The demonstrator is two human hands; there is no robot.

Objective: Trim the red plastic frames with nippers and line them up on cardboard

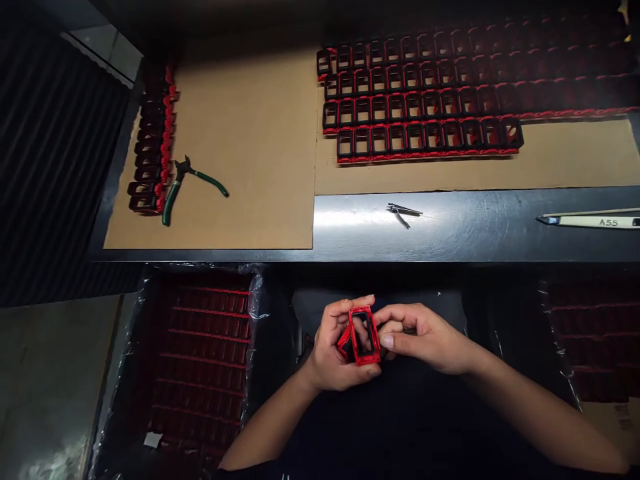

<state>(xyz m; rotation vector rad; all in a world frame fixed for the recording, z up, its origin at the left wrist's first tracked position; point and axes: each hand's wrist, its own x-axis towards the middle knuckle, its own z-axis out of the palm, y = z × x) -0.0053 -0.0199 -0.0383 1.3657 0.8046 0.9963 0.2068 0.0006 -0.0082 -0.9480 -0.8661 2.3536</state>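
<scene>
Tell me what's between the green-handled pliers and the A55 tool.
Head view: cardboard, then a small dark object, unidentifiable, on the metal tabletop.

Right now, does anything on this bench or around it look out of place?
A pale scrap stands out in the plastic-lined box at lower left, unlike the dark red rows there. The pliers also lie splayed open on the cardboard. I see no obvious spill or damage.

One head-worn camera looks forward and steeply down. It is near the hands (328,360), which fall below mid-frame (both forearms (275,424) enter from the bottom), while the counter (350,233) spans the upper half.
</scene>
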